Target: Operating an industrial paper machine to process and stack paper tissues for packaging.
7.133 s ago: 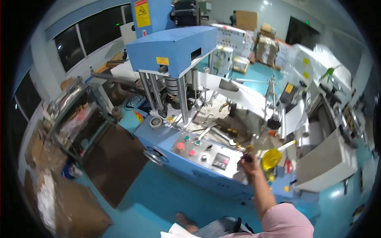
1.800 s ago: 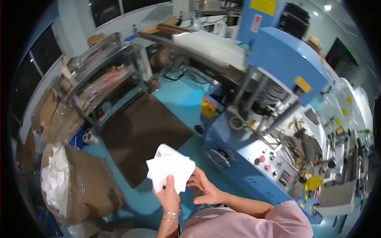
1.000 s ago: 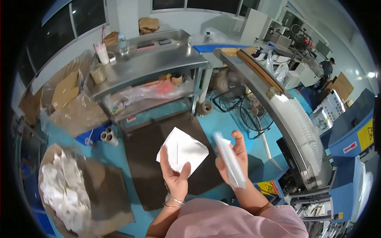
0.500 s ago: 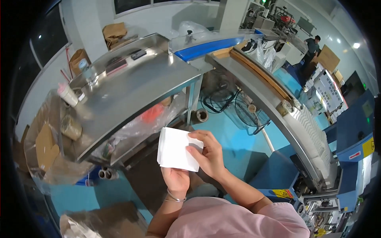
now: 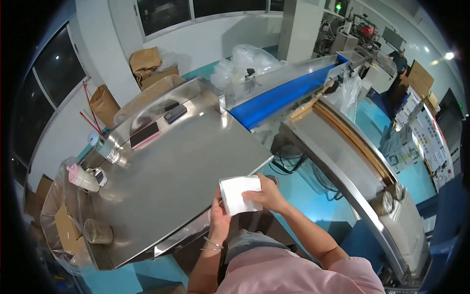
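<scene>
A small, squarish stack of white folded tissues (image 5: 234,197) is held in front of my body by both hands. My left hand (image 5: 220,218) grips it from the left and below, with part of the fingers hidden behind it. From the right, my right hand (image 5: 270,194) closes on the stack, its thumb lying across the front face. The stack is over the near right edge of a steel table (image 5: 181,171), apparently above the surface rather than resting on it.
On the table are a phone (image 5: 145,135), a dark small device (image 5: 175,113), a clear bottle (image 5: 105,148), a pink-lidded cup (image 5: 82,178) and a tape roll (image 5: 98,232). A blue conveyor belt (image 5: 289,93) adjoins its far corner. A steel-edged chute (image 5: 338,176) runs along the right.
My view has swung toward the table, which now fills more of it. Both hands still hold the stack, now nearer the table's edge; my right hand has shifted along its right side.
</scene>
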Available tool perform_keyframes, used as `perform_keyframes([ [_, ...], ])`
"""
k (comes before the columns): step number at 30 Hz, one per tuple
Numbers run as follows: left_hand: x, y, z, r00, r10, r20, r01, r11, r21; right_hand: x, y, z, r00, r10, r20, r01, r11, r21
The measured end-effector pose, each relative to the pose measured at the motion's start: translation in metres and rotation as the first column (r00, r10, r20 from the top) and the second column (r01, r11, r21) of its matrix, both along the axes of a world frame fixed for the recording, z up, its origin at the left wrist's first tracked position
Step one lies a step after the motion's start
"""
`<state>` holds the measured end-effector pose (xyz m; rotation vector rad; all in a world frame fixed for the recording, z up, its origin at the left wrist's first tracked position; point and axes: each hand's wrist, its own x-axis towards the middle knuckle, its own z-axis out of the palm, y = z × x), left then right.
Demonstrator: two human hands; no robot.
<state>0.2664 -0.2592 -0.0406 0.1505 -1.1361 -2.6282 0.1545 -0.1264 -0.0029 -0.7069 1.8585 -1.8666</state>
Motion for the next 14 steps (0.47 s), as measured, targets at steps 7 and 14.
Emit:
perform_keyframes([
  [7, -0.11, -0.063, -0.018, 0.951, -0.157, 0.267, 0.168, 0.985, -0.021, -0.095, -0.038, -0.024, 0.969, -0.03, -0.244, 0.112, 0.937, 0.332],
  [14, -0.306, -0.101, -0.055, 0.871, -0.415, 0.262, 0.402, 0.91, 0.102, -0.119, 0.017, -0.073, 0.923, -0.376, 0.085, 0.343, 0.902, 0.264],
])
